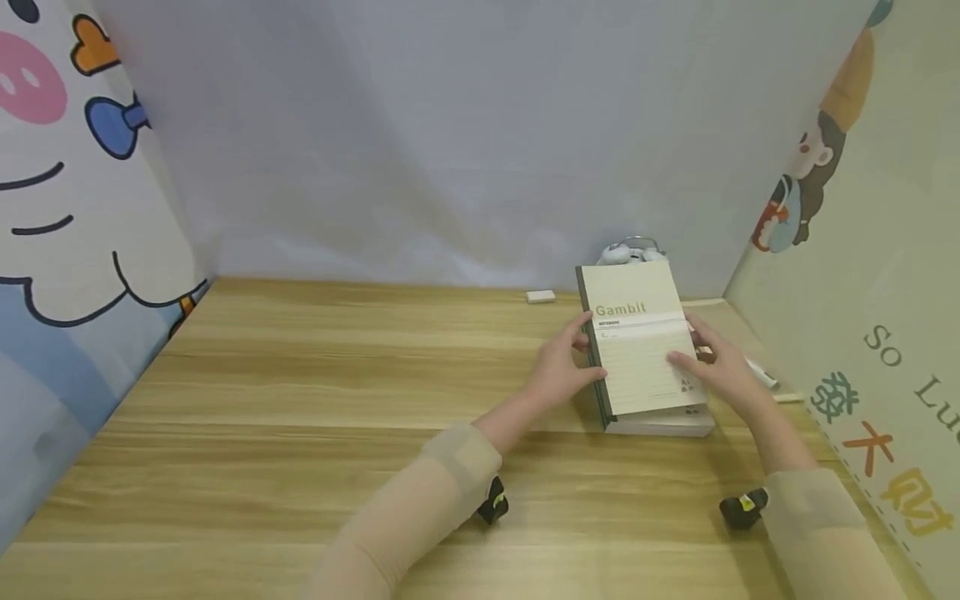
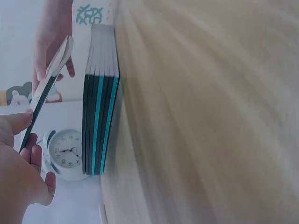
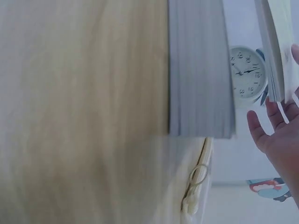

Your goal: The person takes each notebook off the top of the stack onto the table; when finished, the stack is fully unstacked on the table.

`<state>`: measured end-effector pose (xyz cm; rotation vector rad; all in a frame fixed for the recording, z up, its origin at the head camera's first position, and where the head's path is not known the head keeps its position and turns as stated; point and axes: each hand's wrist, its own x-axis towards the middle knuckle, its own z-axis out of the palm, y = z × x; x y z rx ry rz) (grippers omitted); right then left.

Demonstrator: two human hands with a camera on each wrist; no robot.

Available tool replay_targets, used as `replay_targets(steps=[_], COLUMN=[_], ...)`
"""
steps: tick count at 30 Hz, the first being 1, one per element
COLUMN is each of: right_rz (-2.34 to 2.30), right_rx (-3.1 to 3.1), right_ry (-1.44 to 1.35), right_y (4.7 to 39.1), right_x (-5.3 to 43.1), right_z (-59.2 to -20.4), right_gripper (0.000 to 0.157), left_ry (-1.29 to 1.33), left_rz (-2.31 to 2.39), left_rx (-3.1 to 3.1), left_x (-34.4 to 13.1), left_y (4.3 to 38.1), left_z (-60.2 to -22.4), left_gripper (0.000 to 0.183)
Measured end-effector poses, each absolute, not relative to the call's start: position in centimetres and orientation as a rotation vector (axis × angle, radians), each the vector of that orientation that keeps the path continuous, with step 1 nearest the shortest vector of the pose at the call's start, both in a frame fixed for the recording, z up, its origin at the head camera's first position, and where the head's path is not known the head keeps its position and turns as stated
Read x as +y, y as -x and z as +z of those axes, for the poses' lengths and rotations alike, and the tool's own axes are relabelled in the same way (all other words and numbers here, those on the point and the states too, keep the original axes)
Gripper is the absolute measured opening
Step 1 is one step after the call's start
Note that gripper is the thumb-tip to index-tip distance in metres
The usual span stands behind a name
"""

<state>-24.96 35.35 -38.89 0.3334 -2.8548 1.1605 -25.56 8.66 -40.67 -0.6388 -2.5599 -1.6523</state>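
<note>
A cream notebook (image 1: 637, 358) with "Gambit" on its cover and a dark spine is held in both hands. My left hand (image 1: 555, 371) pinches the spine side, thumb on the cover and fingers beneath. At the opposite edge, my right hand (image 1: 723, 362) grips with its thumb on the cover and its fingers underneath. Below lies a stack of several notebooks (image 2: 100, 107) with dark and teal spines; a gap separates it from the held notebook in the left wrist view. In the head view the raised notebook covers most of that stack.
A white alarm clock (image 2: 67, 149) stands behind the stack, mostly hidden in the head view. A small white block (image 1: 540, 297) lies near the table's back edge. Right of the stack is a white pen-like item (image 1: 762, 373), near the patterned side wall (image 1: 840, 292).
</note>
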Motion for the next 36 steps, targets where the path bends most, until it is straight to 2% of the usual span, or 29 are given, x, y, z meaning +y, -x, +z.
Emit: replay_targets(steps=[4,17,24,36], right_rz=[1.130,1.169,1.122,0.954], right_rx=[-2.797,-2.815,-2.834,-2.918], right_ry=[-0.430,-0.585,-0.700,-0.904], right_y=[25.4,26.3,26.8,27.9], right_x=[34.6,31.3,28.6,26.2], right_z=[-38.0,-37.1,-38.5,-40.8], right_gripper=[0.066,0.073,0.063,0.077], left_ry=[0.619,0.716,0.684,0.671], left_rz=[-1.652,-1.606,-1.553,-1.530], left_rx=[-2.572,-2.662,-2.725,-2.889], left_x=[7.5,1.7,-1.5,-4.7], left_y=[26.2,27.1,27.6,28.1], left_z=[-40.1,-39.1,-39.9,-42.0], left_gripper=[0.084,0.084,0.083,0.080])
